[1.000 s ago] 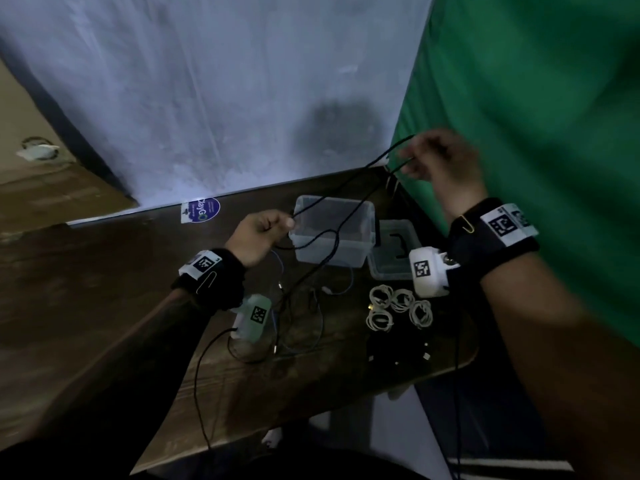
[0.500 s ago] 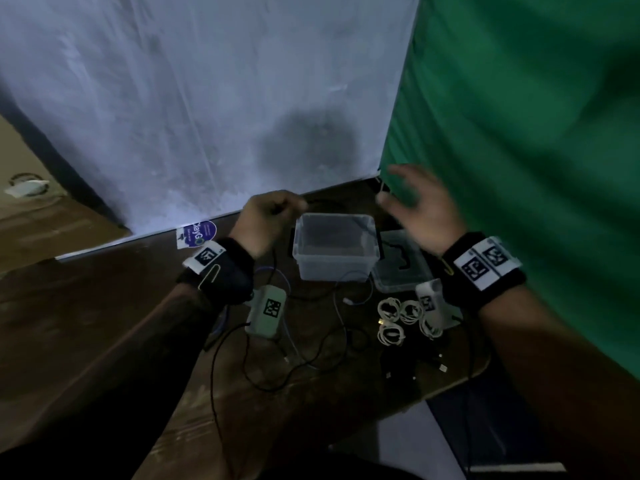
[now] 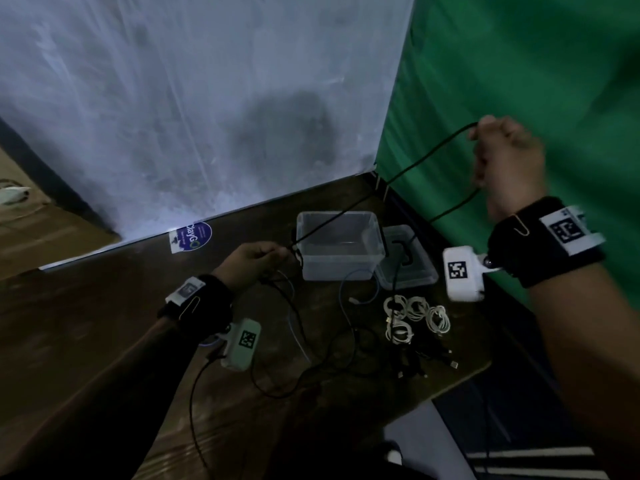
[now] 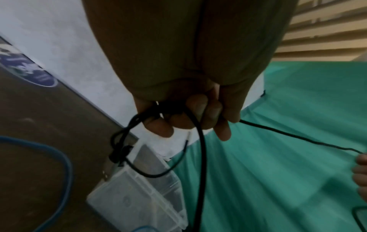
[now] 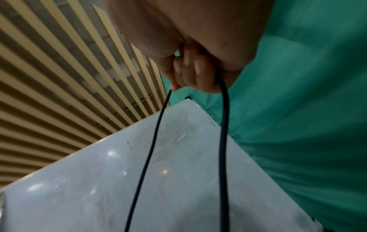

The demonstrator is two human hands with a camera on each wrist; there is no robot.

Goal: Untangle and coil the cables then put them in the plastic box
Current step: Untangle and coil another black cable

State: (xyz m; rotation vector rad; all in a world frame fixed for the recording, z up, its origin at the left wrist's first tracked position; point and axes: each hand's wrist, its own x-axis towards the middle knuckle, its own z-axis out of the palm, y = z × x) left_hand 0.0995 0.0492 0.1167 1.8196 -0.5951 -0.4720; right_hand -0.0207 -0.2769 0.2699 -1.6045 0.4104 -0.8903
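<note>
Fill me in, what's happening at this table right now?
A person is working on a black cable: the left hand grips one part low beside the clear plastic box, and the right hand holds a loop raised. The box looks empty. White coiled cables lie on the table.

We wear black wristbands [image 3: 540, 242] bearing white coded tags [image 3: 568, 231], gold clips [image 3: 520, 225] and white camera modules [image 3: 463, 273] with thin black leads.

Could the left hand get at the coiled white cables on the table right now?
Probably not yet: the left hand grips the black cable. The white cables lie uncovered nearby, so once freed, likely yes.
</note>
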